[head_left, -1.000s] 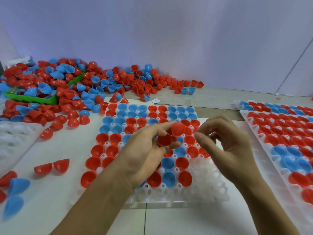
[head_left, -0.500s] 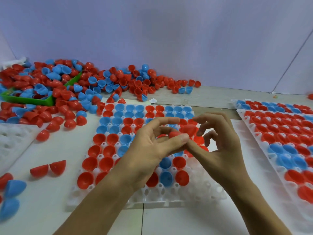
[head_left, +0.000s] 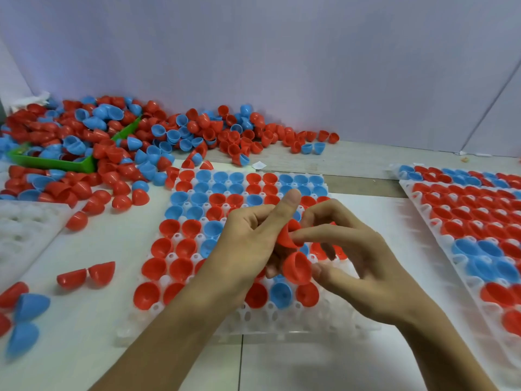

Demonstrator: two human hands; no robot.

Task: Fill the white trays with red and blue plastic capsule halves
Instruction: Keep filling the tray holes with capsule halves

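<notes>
A white tray (head_left: 296, 325) lies in the middle of the table, most of its cups filled with red and blue halves; its near rows stand bare. Above it my left hand (head_left: 248, 244) holds two red capsule halves. The upper red half (head_left: 286, 235) sits between my left thumb and fingers. My right hand (head_left: 358, 255) pinches that upper half with thumb and forefinger. The lower red half (head_left: 297, 268) faces me with its hollow side, held against my left fingers.
A big heap of loose halves (head_left: 118, 148) covers the back left around a green bin (head_left: 64, 163). A filled tray (head_left: 479, 235) lies at the right, a bare white tray (head_left: 19, 230) at the left. Stray halves (head_left: 87, 275) lie near the left edge.
The two hands have come together and dropped slightly over the tray. My right fingers now pinch the upper red half, and the lower half has turned its hollow side toward me.
</notes>
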